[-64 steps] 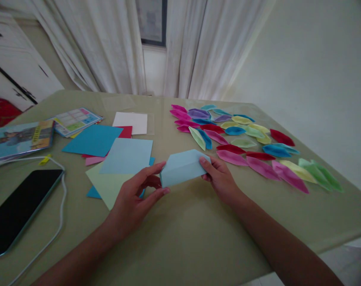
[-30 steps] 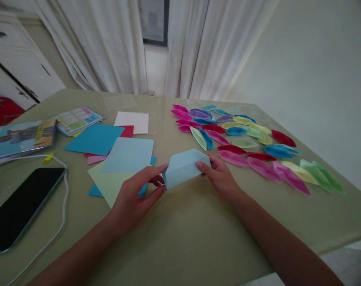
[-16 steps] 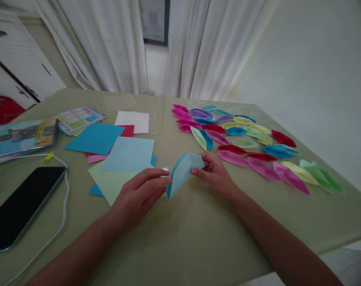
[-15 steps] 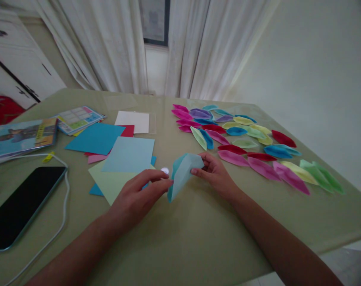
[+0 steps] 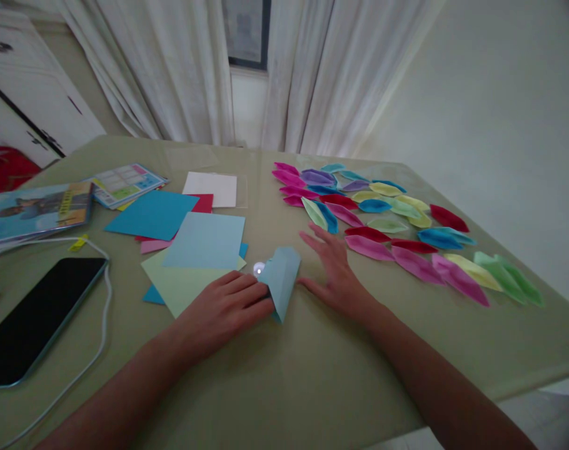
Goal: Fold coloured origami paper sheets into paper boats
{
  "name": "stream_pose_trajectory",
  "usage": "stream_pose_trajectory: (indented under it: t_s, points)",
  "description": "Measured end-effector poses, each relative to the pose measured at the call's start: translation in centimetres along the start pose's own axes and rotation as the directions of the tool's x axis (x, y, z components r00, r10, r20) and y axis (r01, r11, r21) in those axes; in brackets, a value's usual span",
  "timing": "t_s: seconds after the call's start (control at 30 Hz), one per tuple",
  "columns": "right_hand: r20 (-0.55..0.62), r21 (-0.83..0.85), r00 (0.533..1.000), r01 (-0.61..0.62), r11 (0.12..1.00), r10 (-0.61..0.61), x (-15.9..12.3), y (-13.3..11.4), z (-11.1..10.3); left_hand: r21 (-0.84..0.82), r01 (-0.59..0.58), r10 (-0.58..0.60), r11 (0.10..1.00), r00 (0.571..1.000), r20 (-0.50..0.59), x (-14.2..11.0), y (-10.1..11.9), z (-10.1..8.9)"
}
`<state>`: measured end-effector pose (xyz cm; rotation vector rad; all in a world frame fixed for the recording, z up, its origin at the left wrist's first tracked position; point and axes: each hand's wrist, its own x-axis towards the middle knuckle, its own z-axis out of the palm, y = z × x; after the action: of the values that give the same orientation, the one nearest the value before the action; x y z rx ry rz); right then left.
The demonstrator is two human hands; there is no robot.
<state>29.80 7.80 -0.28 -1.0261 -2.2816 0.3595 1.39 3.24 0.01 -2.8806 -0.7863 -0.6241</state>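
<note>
A folded light blue paper (image 5: pixel 284 278) sits low at the middle of the table, its point toward me. My left hand (image 5: pixel 231 306) grips its left edge, the fingers curled together and the thumb hidden. Just right of the paper, my right hand (image 5: pixel 334 269) is open with fingers spread, apart from it. Beside my left hand lie loose square sheets: a pale blue sheet (image 5: pixel 207 240), a light green sheet (image 5: pixel 169 275) and a darker blue sheet (image 5: pixel 152 214). A small white round spot (image 5: pixel 259 269) shows next to the folded paper.
Several folded paper petals (image 5: pixel 369 247) in many colours spread over the right side of the table. At left lie a black phone (image 5: pixel 40 319), a white cable (image 5: pixel 107 300), a picture booklet (image 5: pixel 35 212) and a printed card (image 5: pixel 127 185). A white sheet (image 5: pixel 210 189) lies farther back.
My right hand has let go of the folded paper and spread its fingers. The paper has been lowered and turned, and my left hand now has its left edge.
</note>
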Motion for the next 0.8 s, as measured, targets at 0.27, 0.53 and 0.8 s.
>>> stream_pose_trajectory:
  t_s: [0.27,0.53,0.8]
  points:
    - [0.224,-0.107,0.908,0.384,0.917,-0.354,-0.7,-2.2,-0.6,0.034,-0.007,0.002,0.999,0.993,0.121,0.0,0.6,0.6]
    - [0.298,-0.157,0.903,0.365,0.918,-0.309,0.0,-0.3,-2.2,-0.106,0.087,-0.071,0.991,0.987,0.145,-0.6,0.0,0.8]
    - [0.378,-0.29,0.905,0.316,0.903,-0.195,-0.1,0.3,-2.5,-0.202,0.075,-0.052,0.977,0.992,0.117,-0.5,0.1,0.8]
